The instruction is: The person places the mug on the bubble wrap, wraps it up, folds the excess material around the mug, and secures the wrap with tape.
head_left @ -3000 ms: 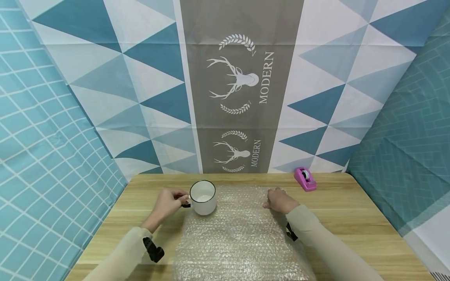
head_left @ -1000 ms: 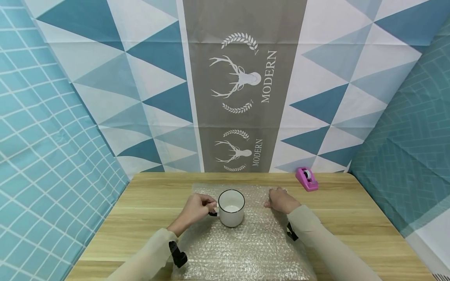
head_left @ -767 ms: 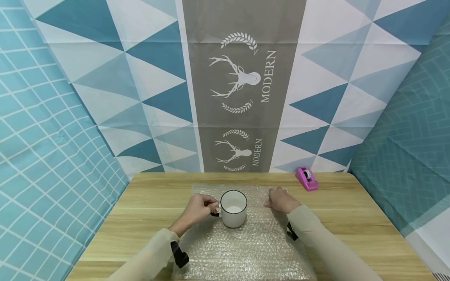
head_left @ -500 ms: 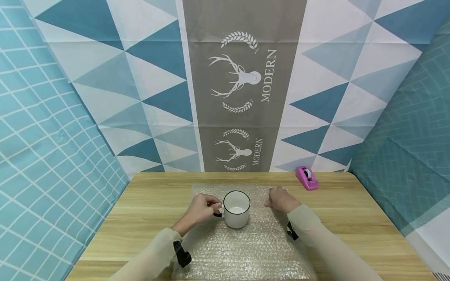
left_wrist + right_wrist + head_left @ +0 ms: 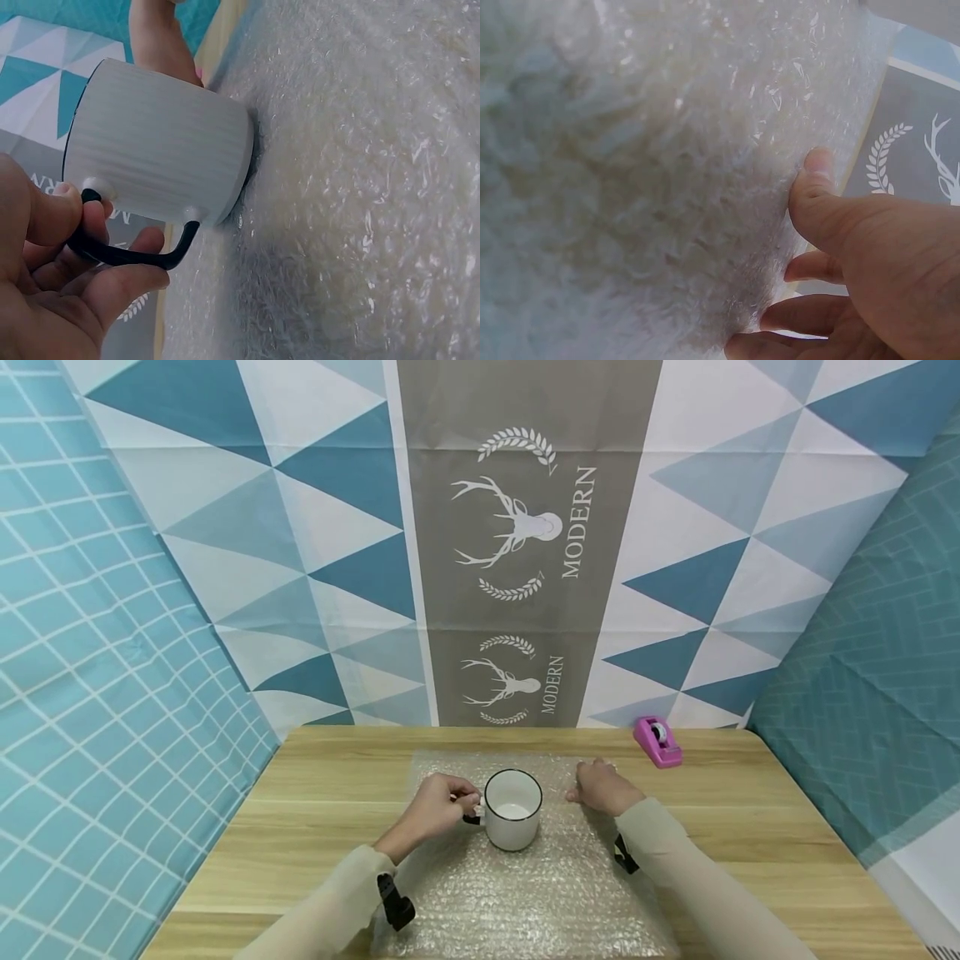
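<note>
A white mug (image 5: 513, 827) with a black rim stands upright on the sheet of bubble wrap (image 5: 525, 914), toward its far side. My left hand (image 5: 437, 808) grips the mug by its black handle (image 5: 131, 256); in the left wrist view the thumb and fingers curl round that handle. The mug's base sits on or just over the wrap; I cannot tell which. To the right, my right hand (image 5: 604, 788) rests on the wrap near its far right corner. In the right wrist view its thumb and fingertips (image 5: 819, 161) touch the sheet, the fingers loosely bent.
A pink tape dispenser (image 5: 657, 742) stands at the back right of the wooden table (image 5: 738, 827). Behind the table hangs a patterned cloth (image 5: 517, 543). Blue tiled-print cloth (image 5: 112, 660) covers the left side, and a teal cloth (image 5: 862, 693) the right.
My left hand has moved the mug rightward, from the wrap's left edge to near its middle, slowing lately. The right hand stays in place on the wrap.
</note>
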Demonstrator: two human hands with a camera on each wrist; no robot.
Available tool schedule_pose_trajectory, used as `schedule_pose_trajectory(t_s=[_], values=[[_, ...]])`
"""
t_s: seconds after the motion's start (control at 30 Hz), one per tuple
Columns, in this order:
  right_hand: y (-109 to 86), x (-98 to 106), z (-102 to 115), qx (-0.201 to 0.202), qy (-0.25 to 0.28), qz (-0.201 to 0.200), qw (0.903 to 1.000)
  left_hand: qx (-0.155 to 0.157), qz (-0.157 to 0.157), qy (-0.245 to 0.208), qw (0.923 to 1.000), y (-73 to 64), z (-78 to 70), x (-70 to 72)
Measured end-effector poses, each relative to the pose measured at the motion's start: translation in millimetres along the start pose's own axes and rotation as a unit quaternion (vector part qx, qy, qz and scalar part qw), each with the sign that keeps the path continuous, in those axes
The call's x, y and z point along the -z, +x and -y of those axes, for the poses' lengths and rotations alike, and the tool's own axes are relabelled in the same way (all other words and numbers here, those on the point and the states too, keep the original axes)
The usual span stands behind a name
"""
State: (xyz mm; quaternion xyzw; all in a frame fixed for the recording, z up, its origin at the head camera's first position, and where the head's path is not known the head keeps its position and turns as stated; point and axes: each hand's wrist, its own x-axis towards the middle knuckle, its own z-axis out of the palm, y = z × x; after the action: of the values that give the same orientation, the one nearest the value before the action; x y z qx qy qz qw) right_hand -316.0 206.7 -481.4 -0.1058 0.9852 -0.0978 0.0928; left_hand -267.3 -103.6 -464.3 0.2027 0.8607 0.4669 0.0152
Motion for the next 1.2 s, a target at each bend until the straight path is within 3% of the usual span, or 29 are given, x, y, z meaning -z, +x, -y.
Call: schedule_pose_trajectory(t_s=[0.47,0.9,1.2], values=[[-1.7,1.5,-4.8,0.023,0.012,-0.003,0.9997,-0.007,0.022,-0.004,0.9997,-2.3,-0.9,-0.9],[0.0,0.9,-7.8,0.024,0.016,0.0,0.9996,-0.026,-0.005,0.032,0.9991,-4.9,0.5,-6.3],[-1.0,0.1,-6.4,0.018,0.014,0.002,0.9997,-0.007,0.008,0.016,0.9998,-8.8,0.1,-3.0]])
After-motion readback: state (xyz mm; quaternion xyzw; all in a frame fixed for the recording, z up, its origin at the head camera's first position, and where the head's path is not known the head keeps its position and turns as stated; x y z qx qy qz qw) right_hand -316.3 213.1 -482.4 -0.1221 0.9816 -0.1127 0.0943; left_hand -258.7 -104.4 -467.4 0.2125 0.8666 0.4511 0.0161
